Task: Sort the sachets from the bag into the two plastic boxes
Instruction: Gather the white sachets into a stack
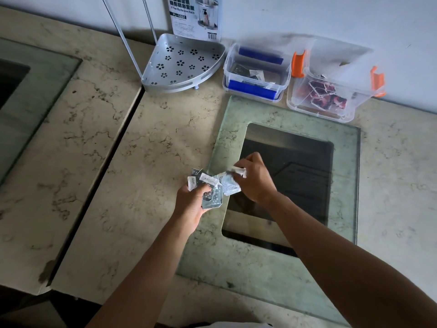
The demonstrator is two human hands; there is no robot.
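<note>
Here, far to the left, the stone counter [78, 143] is bare. A metal corner shelf [182, 63] stands at the back by the wall. In the middle, the left hand [192, 204] holds a small bunch of sachets [208, 185] above the counter. Its fingers are curled and the thumb presses down on top of the bunch. Just beside it, the right hand [255, 179] pinches one white sachet [240, 172] between thumb and fingertips, close to the bunch. No bag shows.

At the back, to the right of the shelf, the box with blue clips [256, 72] has a few dark and white sachets inside. Next to it, the box with orange clips [331, 91] holds red ones.

The sachets look thin, light and bendy, and maybe a bit slippery. It seems best to pinch one by its flat edge, so that the others stay put.
</note>
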